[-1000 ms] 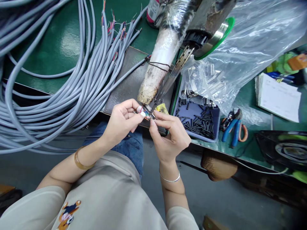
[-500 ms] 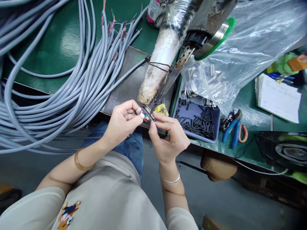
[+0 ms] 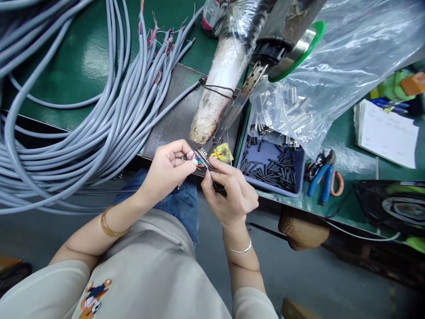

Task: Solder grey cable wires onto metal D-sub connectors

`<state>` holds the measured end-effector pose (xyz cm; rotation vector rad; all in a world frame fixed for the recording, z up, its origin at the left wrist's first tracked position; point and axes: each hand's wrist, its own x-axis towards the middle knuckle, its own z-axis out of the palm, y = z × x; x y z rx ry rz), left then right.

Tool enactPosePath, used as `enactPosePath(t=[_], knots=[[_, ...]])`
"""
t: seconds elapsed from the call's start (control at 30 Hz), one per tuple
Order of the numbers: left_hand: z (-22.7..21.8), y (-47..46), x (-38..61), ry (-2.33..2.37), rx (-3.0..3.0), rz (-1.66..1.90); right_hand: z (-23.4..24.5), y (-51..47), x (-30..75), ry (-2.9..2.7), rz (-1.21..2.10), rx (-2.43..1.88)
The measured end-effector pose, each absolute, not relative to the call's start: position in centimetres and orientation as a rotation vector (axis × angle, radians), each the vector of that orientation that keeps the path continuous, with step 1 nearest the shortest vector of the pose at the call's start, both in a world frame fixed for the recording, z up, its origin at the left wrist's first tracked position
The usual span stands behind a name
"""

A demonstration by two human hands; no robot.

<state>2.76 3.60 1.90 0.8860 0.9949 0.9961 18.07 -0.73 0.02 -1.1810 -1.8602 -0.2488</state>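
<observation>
My left hand [image 3: 172,164] is closed in a pinch on thin coloured wires [image 3: 199,162] beside a metal multi-pin connector [image 3: 202,156]. The connector has a row of pins and sits slanted between my hands. My right hand [image 3: 229,186] has its thumb and forefinger together at the connector's lower right end; what lies between these fingertips is too small to make out. Just above the connector, the narrow tip of a soldering iron [image 3: 229,122] points down, next to a dirty white wrapped tube [image 3: 212,97]. A yellow sponge piece [image 3: 223,153] lies right behind my right fingertips.
Many grey cables [image 3: 109,133] with stripped coloured ends fill the left of the bench. A blue tray [image 3: 300,177] of short black sleeves stands at right, under a clear plastic bag [image 3: 332,88] with connectors. Farther right are blue-handled pliers [image 3: 325,181] and a paper pad [image 3: 387,133].
My right hand has shifted slightly left and its fingers have curled closer together. More of the connector's pin row shows between the hands. My left hand has hardly moved.
</observation>
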Motion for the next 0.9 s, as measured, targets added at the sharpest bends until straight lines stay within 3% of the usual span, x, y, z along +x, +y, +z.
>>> enactPosePath(t=[0.4,0.63,0.9], knots=[[1.9,3.0,2.8,1.009,0.915,0.960,-0.3,-1.6,18.7,-1.729,-0.071,-1.189],[1.9,2.6,2.6,1.008,0.894,0.947,-0.1,-2.4,19.7,-1.331,-0.232,-1.010],[2.0,2.6,2.9,0.957,0.937,1.012,-0.3,-2.5,18.3,-1.697,0.011,-1.232]])
